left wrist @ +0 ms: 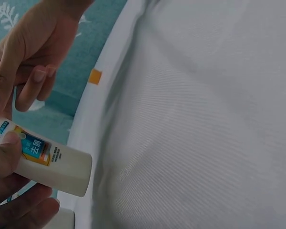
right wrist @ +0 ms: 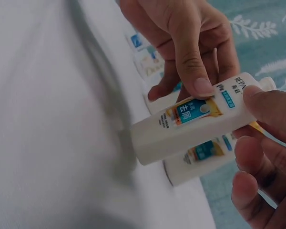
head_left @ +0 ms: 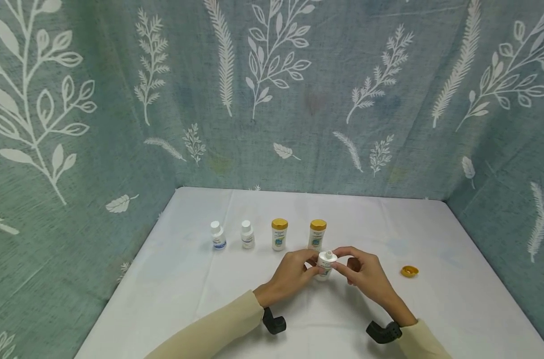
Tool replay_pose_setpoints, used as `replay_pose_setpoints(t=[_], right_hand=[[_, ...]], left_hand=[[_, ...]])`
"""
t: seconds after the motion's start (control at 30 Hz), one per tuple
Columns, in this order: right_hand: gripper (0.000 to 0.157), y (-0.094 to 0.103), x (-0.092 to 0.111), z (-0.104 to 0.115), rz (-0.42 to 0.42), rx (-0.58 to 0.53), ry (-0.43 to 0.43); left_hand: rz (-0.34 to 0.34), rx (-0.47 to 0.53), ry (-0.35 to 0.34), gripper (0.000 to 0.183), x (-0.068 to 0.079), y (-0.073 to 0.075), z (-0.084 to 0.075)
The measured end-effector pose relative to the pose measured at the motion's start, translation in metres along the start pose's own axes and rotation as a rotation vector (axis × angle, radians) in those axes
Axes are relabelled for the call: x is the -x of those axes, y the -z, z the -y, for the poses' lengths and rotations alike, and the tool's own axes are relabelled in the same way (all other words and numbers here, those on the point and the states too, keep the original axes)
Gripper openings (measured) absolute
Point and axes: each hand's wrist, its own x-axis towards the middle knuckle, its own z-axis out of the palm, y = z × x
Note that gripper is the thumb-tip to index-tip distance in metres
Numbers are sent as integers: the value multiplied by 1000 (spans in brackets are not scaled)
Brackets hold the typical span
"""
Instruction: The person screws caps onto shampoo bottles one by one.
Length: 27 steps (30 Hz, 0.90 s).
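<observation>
A small white shampoo bottle [head_left: 325,271] stands out in front of me with its narrow neck bare. My left hand [head_left: 294,271] grips its body from the left, the thumb lying across the labelled side in the left wrist view. From the right, my right hand [head_left: 365,274] pinches the shoulder just below the neck between thumb and forefinger. The right hand's other fingers curl loosely, away from the bottle. A yellow cap [head_left: 409,271], hollow side up, lies on the table to the right. Just behind the hands is a similar bottle with a yellow cap [head_left: 318,233].
Left of the hands, in a row, stand another yellow-capped bottle [head_left: 279,235] and two small white-capped bottles, one [head_left: 247,235] nearer and one [head_left: 217,236] farther left. A white cloth covers the table [head_left: 200,304]. Green leaf-patterned fabric [head_left: 299,124] encloses the back and sides.
</observation>
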Motion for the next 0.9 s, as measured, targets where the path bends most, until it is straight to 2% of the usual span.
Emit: replay_pose_setpoints(t=[0.17,0.57,0.9], right_hand=[[28,-11,-2,-6,25,-12,26],[27,-33,-9,3,74,-7,135],[27,-42,-10,9,103,-14,152]], left_hand=[[-2,15,4,26,14,9,3],[3,26,30,30,38,30,8],[-14,41,21,31,49,38,12]])
